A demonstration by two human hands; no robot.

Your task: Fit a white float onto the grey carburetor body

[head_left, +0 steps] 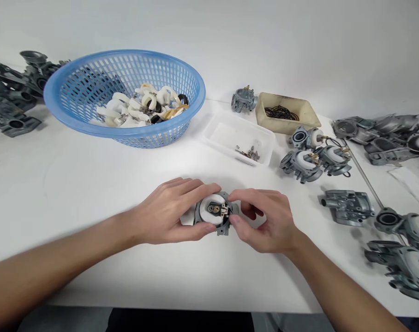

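Note:
A grey metal carburetor (224, 229) lies on the white table with its open float side facing up. A white C-shaped float (206, 213) sits inside it, around two brass jets. My left hand (175, 210) grips the carburetor from the left, index finger along the far rim and thumb on the near side. From the right, my right hand (265, 216) holds its edge between bent index finger and thumb, close to the float's metal hinge (225, 210). Whether those fingertips also pinch a small part cannot be made out.
A blue basket (122, 131) of floats stands back left. Behind the hands are a clear tray (216, 133) with small metal parts and a cream box (282, 127) of dark rings. More carburetors (301, 163) cover the right side, beside a thin rod; others (15, 101) are piled far left.

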